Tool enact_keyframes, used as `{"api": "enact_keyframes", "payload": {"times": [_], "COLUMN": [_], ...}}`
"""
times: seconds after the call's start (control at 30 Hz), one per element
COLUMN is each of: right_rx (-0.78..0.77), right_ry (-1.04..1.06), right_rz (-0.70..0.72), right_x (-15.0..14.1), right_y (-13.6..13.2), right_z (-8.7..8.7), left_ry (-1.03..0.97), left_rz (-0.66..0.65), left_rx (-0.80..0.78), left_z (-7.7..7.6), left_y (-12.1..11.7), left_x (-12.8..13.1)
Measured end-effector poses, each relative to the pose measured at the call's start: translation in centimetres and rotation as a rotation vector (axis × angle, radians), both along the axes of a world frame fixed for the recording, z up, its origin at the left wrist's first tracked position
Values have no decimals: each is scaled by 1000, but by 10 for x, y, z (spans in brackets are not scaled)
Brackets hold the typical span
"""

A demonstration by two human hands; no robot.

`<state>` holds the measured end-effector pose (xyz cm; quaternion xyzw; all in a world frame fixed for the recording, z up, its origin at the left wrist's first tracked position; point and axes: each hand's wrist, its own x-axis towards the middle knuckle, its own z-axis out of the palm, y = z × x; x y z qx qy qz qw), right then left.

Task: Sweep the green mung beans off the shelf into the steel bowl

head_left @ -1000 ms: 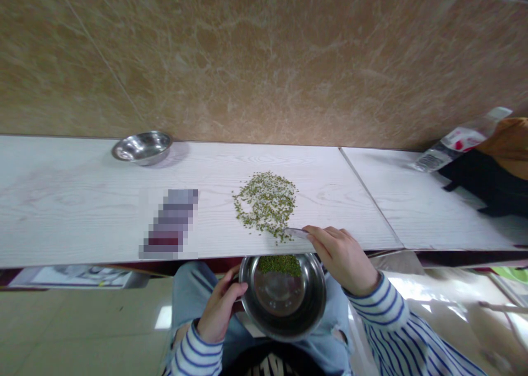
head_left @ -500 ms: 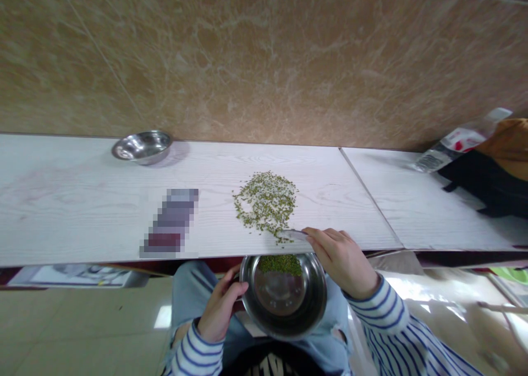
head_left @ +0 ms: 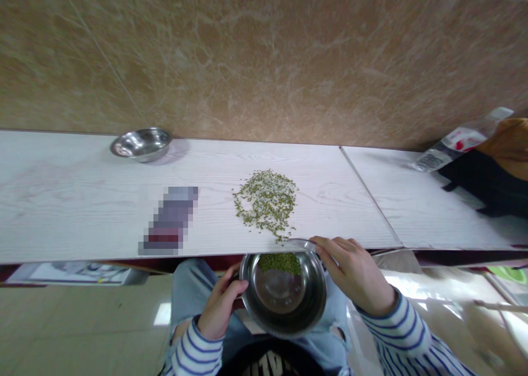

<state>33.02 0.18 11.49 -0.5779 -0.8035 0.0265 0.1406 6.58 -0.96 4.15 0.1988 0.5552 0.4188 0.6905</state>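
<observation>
"Fingers (head_left: 332, 248) first: what have those of the right hand (head_left: 358, 272) got?"

"A thin clear strip (head_left: 304, 244), pinched at its right end. It is so see-through that I can't tell what sort of tool it is, and the grip covers that end."

"How is the hand turned?"

"Back upward, index finger pointing up and to the left, some fingertips tucked out of sight. The wrist comes in from the lower right, and the striped sleeve (head_left: 406, 323) runs off the bottom edge."

"And the left hand (head_left: 220, 305)?"

"Grasping the steel pot (head_left: 314, 298) at its left side, thumb laid against the rim. The remaining fingers go behind the pot, mostly hidden, so I can't tell whether they wrap a handle."

"What does the pot hold?"

"Green grains (head_left: 280, 262), banked on its far side. The far rim lies along the front edge of the table (head_left: 330, 186); I can't tell if they touch."

"Where does the strip reach?"

"To that edge, just above the pot's far rim, beside the lowest tail of scattered grains (head_left: 272, 200) on the tabletop."

"Further out?"

"A small steel bowl (head_left: 142, 145) at the back left, a pixelated patch (head_left: 170, 222) nearer, unreadable, and far right a clear bottle (head_left: 447, 146), partly covered by a dark and brown item (head_left: 490, 172) that the picture's edge cuts off"
</observation>
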Motion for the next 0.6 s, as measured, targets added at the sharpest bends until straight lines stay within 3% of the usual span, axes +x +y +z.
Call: {"api": "enact_keyframes", "payload": {"times": [0.6], "right_rx": [64], "right_ry": [-29], "right_rz": [-16], "right_x": [-4], "right_y": [13], "right_z": [1], "left_ry": [16], "left_rz": [-7], "left_rx": [1], "left_z": [0], "left_y": [1], "left_x": [-1]}}
